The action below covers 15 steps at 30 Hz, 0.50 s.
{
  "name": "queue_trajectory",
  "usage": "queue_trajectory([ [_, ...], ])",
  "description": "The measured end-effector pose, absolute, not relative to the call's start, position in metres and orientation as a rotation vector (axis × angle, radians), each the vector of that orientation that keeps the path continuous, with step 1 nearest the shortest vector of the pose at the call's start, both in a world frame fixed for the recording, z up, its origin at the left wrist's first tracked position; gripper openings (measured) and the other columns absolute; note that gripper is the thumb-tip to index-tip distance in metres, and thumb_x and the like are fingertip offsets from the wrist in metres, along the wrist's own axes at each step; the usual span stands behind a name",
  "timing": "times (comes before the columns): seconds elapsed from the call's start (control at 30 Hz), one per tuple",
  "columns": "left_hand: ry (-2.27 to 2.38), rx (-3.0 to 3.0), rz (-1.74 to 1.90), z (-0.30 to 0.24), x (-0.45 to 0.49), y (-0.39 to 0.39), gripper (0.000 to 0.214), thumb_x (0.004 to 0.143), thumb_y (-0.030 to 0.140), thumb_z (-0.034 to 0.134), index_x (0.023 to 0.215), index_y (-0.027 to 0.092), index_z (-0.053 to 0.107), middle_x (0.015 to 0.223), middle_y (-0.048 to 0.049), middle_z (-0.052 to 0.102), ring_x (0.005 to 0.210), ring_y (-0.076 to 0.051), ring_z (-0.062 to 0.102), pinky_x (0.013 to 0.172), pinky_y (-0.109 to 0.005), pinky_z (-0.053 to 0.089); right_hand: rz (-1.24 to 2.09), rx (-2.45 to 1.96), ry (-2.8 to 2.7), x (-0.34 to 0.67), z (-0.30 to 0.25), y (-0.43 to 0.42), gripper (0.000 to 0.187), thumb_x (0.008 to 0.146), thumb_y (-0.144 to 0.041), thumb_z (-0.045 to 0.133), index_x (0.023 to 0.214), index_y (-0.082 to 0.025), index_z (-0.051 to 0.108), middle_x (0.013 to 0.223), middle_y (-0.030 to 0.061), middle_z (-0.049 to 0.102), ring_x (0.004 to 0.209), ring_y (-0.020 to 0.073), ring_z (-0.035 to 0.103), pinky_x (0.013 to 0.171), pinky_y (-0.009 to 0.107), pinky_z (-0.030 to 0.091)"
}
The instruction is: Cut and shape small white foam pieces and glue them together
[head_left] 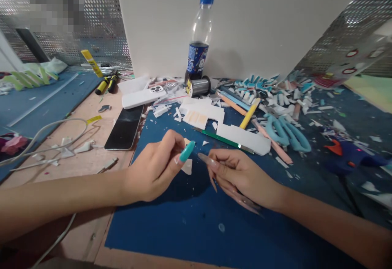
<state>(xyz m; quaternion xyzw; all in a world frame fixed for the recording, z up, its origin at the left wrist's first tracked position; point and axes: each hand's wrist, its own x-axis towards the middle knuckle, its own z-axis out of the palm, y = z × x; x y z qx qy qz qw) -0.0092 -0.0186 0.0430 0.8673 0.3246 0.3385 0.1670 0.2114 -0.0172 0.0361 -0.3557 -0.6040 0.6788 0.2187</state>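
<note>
My left hand (pixel 153 169) hovers over the blue mat (pixel 196 220) with its fingers closed. It pinches a small white foam scrap (pixel 187 166) just under a long teal nail (pixel 186 151). My right hand (pixel 239 175) lies just to the right, almost touching the left. Its fingers with long pale nails are curled in, thumb and forefinger pressed together and pointing at the scrap. Whatever they hold is hidden.
Behind the hands lie white foam pieces (pixel 245 138), a green-handled tool (pixel 223 138), a yellow stick (pixel 249 114), teal foam loops (pixel 286 132) and many scraps. A cola bottle (pixel 199 40) and wire spool (pixel 199 85) stand at the back. Two phones (pixel 125 128) and cables (pixel 45 138) lie left, a glue gun (pixel 349 154) right.
</note>
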Motion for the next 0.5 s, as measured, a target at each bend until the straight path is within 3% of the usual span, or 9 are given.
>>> queue_trajectory([
  [0.13,0.829,2.856,0.93,0.039,-0.023,-0.015,0.034,0.1,0.028,0.026,0.078,0.016,0.049,0.062,-0.0025,0.053,0.049,-0.014,0.044,0.046,-0.028,0.038,1.857,-1.097,-1.63,0.208,0.036,-0.017,0.048,0.087,-0.062,0.051,0.065,-0.019,0.048,0.033,-0.0106,0.034,0.024,0.0046,0.027,0.031,0.019,0.026],
  [0.3,0.726,3.191,1.009,0.036,-0.024,-0.042,0.035,0.096,0.024,0.035,0.066,0.018,0.051,0.052,-0.0033,0.057,0.047,-0.019,0.05,0.046,-0.033,0.036,1.903,-1.196,-1.623,0.204,0.034,-0.016,0.045,0.088,-0.056,0.053,0.063,-0.019,0.05,0.031,-0.0098,0.034,0.021,0.0045,0.023,0.027,0.019,0.015],
  [0.4,0.918,3.233,0.923,0.037,-0.02,-0.067,0.031,0.097,0.025,0.035,0.08,0.015,0.058,0.067,-0.0037,0.068,0.067,-0.019,0.063,0.06,-0.032,0.044,1.892,-1.301,-1.662,0.203,0.031,-0.015,0.043,0.087,-0.052,0.056,0.062,-0.018,0.054,0.031,-0.0092,0.033,0.023,0.005,0.025,0.029,0.019,0.013],
  [0.5,1.077,3.212,0.803,0.034,-0.019,-0.08,0.028,0.097,0.031,0.039,0.091,0.012,0.059,0.091,-0.0088,0.071,0.086,-0.023,0.064,0.071,-0.035,0.046,1.855,-1.419,-1.721,0.203,0.029,-0.014,0.044,0.085,-0.054,0.058,0.061,-0.017,0.056,0.037,-0.0065,0.038,0.029,0.006,0.029,0.033,0.021,0.015],
])
